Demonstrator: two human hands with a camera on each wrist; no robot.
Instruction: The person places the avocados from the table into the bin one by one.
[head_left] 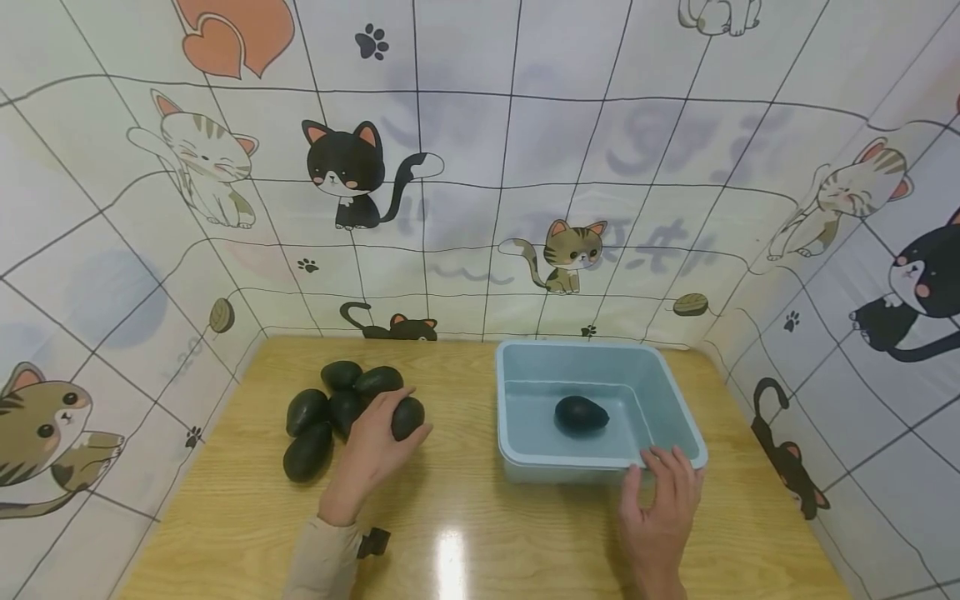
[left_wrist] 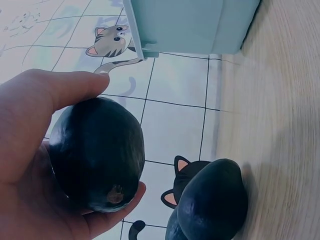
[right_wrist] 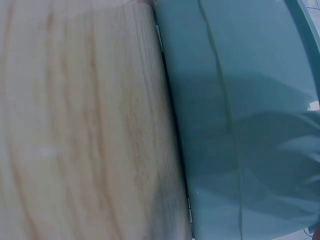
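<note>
My left hand (head_left: 378, 442) holds a dark green avocado (head_left: 408, 418), thumb on one side and fingers round the other. In the left wrist view, a brown scar shows on this avocado (left_wrist: 97, 155). Whether it touches the table is unclear. Just left of that hand several more avocados (head_left: 307, 452) lie in a cluster, partly covered by it. On the right stands a light blue plastic bin (head_left: 517, 408) with one avocado (head_left: 581, 414) on its floor. My right hand (head_left: 663, 508) rests its fingers on the bin's front rim, near the right corner.
Everything stands on a wood-grain table (head_left: 465, 517). Cat-patterned sheeting (head_left: 465, 208) rises behind it and along both sides. A small black object (head_left: 373, 542) sits at the left cuff. The bin's outer wall (right_wrist: 215, 150) fills much of the right wrist view.
</note>
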